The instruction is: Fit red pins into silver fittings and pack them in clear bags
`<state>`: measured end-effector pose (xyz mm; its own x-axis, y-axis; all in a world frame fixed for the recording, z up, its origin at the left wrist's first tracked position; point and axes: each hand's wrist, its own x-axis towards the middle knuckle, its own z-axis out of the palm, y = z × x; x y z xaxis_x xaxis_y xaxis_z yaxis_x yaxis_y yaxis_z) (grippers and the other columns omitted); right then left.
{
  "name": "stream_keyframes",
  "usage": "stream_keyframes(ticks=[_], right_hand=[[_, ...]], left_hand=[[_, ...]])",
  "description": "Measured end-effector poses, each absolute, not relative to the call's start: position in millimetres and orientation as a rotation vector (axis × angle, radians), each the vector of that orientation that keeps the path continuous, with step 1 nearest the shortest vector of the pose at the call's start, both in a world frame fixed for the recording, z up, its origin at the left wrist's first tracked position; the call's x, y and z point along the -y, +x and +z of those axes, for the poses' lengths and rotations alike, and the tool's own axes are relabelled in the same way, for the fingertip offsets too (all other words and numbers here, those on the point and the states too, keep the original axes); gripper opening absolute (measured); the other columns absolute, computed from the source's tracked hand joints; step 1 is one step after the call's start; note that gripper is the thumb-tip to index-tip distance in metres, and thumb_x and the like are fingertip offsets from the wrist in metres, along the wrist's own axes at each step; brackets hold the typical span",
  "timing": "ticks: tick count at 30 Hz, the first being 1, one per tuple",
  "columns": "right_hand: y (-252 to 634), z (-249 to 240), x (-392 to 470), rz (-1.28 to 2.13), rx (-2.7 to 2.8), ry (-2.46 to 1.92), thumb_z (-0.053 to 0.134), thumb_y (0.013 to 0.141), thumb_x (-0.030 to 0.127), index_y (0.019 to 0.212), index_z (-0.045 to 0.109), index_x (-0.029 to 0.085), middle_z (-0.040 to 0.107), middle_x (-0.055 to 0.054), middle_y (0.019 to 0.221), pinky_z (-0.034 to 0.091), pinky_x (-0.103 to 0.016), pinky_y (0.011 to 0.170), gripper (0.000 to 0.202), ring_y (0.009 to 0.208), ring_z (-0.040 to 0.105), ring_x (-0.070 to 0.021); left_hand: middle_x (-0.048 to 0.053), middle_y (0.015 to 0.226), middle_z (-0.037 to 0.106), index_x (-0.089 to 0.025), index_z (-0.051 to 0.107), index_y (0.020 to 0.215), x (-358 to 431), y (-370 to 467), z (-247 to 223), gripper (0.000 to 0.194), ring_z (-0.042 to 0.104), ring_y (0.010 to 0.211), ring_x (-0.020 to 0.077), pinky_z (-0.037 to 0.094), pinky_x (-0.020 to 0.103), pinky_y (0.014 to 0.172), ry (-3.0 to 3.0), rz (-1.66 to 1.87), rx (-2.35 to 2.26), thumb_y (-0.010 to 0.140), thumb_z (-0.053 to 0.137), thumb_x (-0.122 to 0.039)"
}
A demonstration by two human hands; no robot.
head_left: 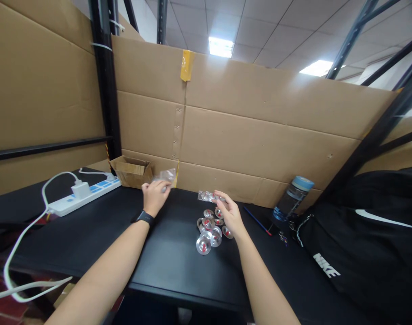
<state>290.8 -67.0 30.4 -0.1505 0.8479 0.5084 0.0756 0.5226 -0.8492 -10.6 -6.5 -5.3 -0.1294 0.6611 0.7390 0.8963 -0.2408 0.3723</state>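
Observation:
My left hand (155, 197) is closed on a clear plastic bag (168, 174) at the back of the black table, just right of a small open cardboard box (131, 172). At the centre, my right hand (231, 215) curls its thumb and fingers about the right end of a clear packet of small round pieces (206, 196). Below that packet lies a loose pile of clear round discs with red marks (208, 224). Several discs overlap, and the nearest one (203, 244) lies flat toward the table's front. My right fingers partly hide the pile's right side.
A white power strip (90, 192) with a plug and cable lies at left. To the right are a blue pen (257, 220), keys (283, 237), a blue-lidded bottle (291, 199) and a black backpack (364, 243). Cardboard walls (260, 135) close off the back.

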Motion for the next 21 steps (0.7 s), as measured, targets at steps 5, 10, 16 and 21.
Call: stream_keyframes(ticks=[5, 10, 16, 21], right_hand=[[293.1, 29.1, 64.6, 0.814, 1.566, -0.85, 0.064, 0.09, 0.05, 0.121, 0.065, 0.023, 0.063, -0.012, 0.136, 0.057, -0.038, 0.085, 0.041, 0.11, 0.069, -0.0279], [294.1, 25.5, 61.0, 0.775, 1.575, -0.856, 0.064, 0.09, 0.048, 0.12, 0.066, 0.023, 0.065, -0.011, 0.131, 0.055, -0.039, 0.09, 0.039, 0.11, 0.068, -0.0271], [294.8, 18.9, 56.5, 0.795, 1.62, -0.87, 0.062, 0.092, 0.046, 0.119, 0.066, 0.024, 0.068, -0.01, 0.126, 0.056, -0.037, 0.086, 0.035, 0.107, 0.068, -0.0266], [295.3, 13.7, 54.7, 0.76, 1.679, -0.911, 0.061, 0.091, 0.044, 0.118, 0.067, 0.024, 0.065, -0.01, 0.128, 0.056, -0.035, 0.082, 0.034, 0.103, 0.067, -0.0247]], left_hand=[[0.004, 0.133, 0.068, -0.027, 0.072, 0.115, -15.7, -45.8, -30.5, 0.037, 0.057, 0.123, 0.0226, 0.031, 0.041, 0.099, -1.788, -1.015, 2.094, 0.099, 0.039, -0.024], [0.007, 0.159, 0.041, -0.025, 0.061, 0.135, -30.1, -45.1, -50.6, 0.044, 0.039, 0.143, 0.0263, 0.036, 0.045, 0.103, -1.928, -0.682, 2.167, 0.096, 0.041, -0.025], [0.007, 0.151, 0.053, -0.029, 0.057, 0.139, -35.4, -45.8, -55.0, 0.046, 0.044, 0.139, 0.0272, 0.036, 0.05, 0.107, -2.021, -0.587, 2.182, 0.097, 0.038, -0.029], [0.005, 0.149, 0.054, -0.031, 0.06, 0.136, -35.6, -43.5, -53.9, 0.046, 0.044, 0.138, 0.0283, 0.033, 0.053, 0.108, -2.031, -0.566, 2.212, 0.097, 0.036, -0.029]])
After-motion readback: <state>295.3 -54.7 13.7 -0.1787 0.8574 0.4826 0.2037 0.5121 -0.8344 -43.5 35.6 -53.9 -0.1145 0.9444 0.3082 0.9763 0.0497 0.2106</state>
